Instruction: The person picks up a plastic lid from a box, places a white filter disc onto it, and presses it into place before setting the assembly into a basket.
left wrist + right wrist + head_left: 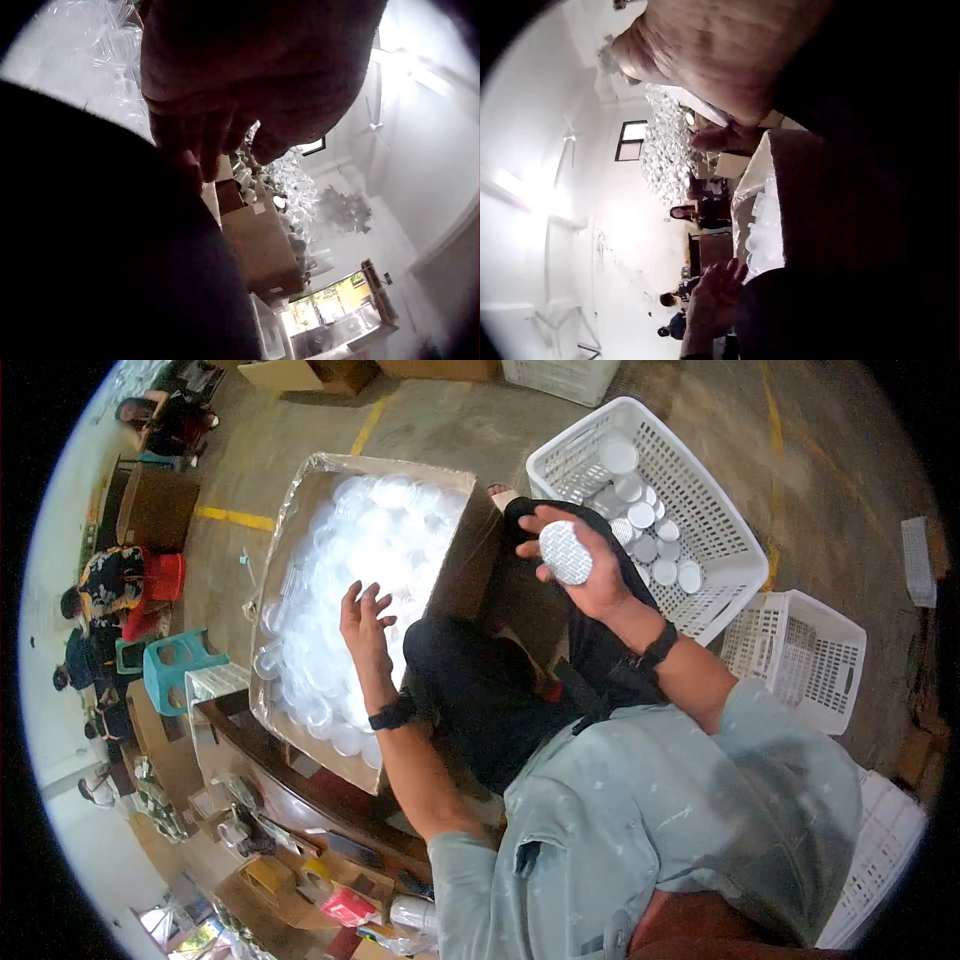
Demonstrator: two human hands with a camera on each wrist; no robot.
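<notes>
Silvery and dimpled, a round foil-faced disc (pixel 566 552) sits in the person's right hand (pixel 590 565), thumb on one edge and curled fingers behind the other, held up over the dark trouser knee and just beside the large white slotted plastic basket (pixel 715 525). Several pale round lids (pixel 648 530) lie in the bottom of that basket. The left hand (pixel 365 625) hovers with its fingers spread and holding nothing, over the brown cardboard box (pixel 462 560) lined with clear plastic film and heaped with clear plastic cups (pixel 365 550); whether the fingertips touch the cups cannot be told. The box leans against the person's left leg. A smaller white slotted basket (pixel 805 655) stands on the concrete floor (pixel 830 470) to the right of the large one. Both wrists carry black straps (the wrist views show little beyond the underside of each hand). At the far left, other people sit beside a teal plastic stool (pixel 175 665).
</notes>
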